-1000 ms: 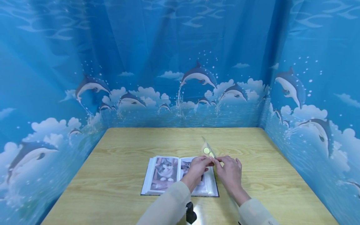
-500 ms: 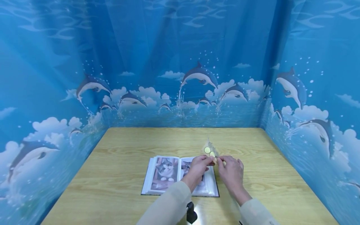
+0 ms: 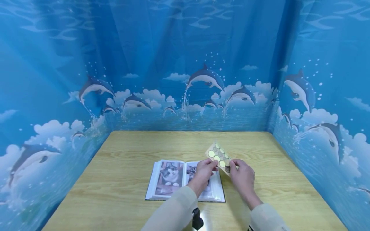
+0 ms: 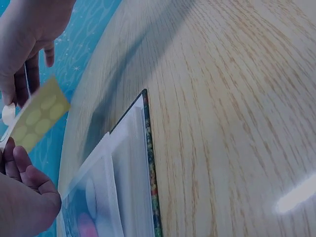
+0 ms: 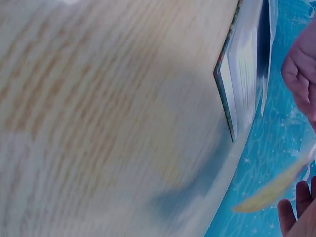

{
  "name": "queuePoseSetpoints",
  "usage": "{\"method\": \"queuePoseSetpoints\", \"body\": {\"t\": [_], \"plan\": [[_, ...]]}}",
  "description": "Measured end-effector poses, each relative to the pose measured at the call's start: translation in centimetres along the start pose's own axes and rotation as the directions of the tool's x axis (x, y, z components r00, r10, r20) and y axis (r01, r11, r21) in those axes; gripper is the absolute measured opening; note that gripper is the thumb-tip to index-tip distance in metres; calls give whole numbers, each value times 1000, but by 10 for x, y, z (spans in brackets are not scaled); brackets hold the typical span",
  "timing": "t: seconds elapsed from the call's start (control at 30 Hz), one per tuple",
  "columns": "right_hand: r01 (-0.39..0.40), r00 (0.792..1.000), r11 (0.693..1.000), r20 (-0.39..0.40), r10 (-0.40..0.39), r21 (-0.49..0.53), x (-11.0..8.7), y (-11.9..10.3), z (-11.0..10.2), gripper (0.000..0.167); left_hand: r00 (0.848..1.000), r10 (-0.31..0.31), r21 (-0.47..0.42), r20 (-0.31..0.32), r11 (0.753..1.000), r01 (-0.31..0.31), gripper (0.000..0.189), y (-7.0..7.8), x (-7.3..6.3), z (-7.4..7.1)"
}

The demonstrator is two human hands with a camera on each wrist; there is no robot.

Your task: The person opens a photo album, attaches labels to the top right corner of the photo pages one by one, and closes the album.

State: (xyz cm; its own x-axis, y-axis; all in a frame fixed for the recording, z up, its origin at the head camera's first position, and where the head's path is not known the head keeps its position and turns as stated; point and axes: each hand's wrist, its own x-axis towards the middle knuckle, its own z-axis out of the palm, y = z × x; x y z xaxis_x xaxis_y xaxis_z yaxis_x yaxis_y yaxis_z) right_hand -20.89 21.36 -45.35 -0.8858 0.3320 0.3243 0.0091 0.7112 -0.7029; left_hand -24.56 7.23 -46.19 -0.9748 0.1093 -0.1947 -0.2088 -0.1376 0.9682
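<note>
My left hand point(image 3: 202, 175) pinches a sheet of round stickers point(image 3: 216, 156) by its near edge, above the right page of an open photo album point(image 3: 169, 179). Pale yellow dots and greyish circles cover the front of the sheet, while its plain back shows in the left wrist view. At the sheet's lower right corner is my right hand point(image 3: 242, 176), thumb and forefinger pinched together. A small round white sticker point(image 4: 8, 113) shows at those fingertips in the left wrist view. The right wrist view catches the sheet nearly edge-on, blurred.
Cat photos fill the album's clear sleeves, and my left forearm partly covers the right page. A wooden table point(image 3: 121, 166) carries the album. Blue dolphin-print curtains point(image 3: 185, 64) surround it at the back and sides. A small black object point(image 3: 197, 219) shows by the left sleeve.
The sheet has turned from nearly edge-on to facing the head camera. My right hand has shifted slightly right, away from the left hand, which stays almost still.
</note>
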Motion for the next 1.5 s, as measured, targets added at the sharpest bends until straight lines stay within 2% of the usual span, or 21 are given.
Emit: {"method": "queuePoseSetpoints", "body": {"t": [0.1, 0.23, 0.4, 0.53, 0.63, 0.73, 0.8, 0.87, 1.03, 1.23, 1.5], "plan": [[-49, 999, 998, 10, 49, 28, 2, 3, -6, 30, 1000, 1, -1, -16, 1000, -1, 14, -2, 0, -1], [-62, 998, 997, 5, 62, 49, 5, 5, -15, 32, 1000, 6, 13, -16, 1000, -6, 14, -5, 0, 0], [-85, 996, 995, 8, 85, 53, 8, 8, -19, 33, 1000, 13, 64, 26, 998, -15, 14, -11, -4, 6], [-91, 996, 995, 2, 91, 44, 10, 11, -18, 33, 998, 23, 151, 62, 988, -32, 15, -15, -10, 13], [-90, 996, 995, 1, 90, 46, 9, 11, -17, 33, 992, -31, 202, 126, 979, 5, 16, -15, -15, 16], [-96, 995, 994, 17, 95, 50, 8, 11, -17, 33, 974, -125, 236, 189, 969, 78, 18, -15, -19, 17], [-98, 995, 994, 25, 97, 49, 8, 11, -17, 34, 965, -169, 246, 201, 962, 118, 20, -15, -19, 16], [-101, 994, 994, 34, 100, 44, 8, 12, -16, 34, 964, -180, 244, 197, 961, 129, 20, -15, -19, 15], [-105, 993, 994, 60, 103, 32, 8, 15, -14, 35, 966, -159, 227, 205, 968, 111, 22, -12, -17, 13], [-82, 994, 996, 78, 80, 21, 7, 17, -8, 33, 964, -104, 202, 244, 978, 55, 25, -8, -14, 6], [-53, 995, 999, 85, 53, 2, 7, 16, 3, 32, 980, -68, 261, 185, 965, 18, 23, -1, -10, -13]]}}
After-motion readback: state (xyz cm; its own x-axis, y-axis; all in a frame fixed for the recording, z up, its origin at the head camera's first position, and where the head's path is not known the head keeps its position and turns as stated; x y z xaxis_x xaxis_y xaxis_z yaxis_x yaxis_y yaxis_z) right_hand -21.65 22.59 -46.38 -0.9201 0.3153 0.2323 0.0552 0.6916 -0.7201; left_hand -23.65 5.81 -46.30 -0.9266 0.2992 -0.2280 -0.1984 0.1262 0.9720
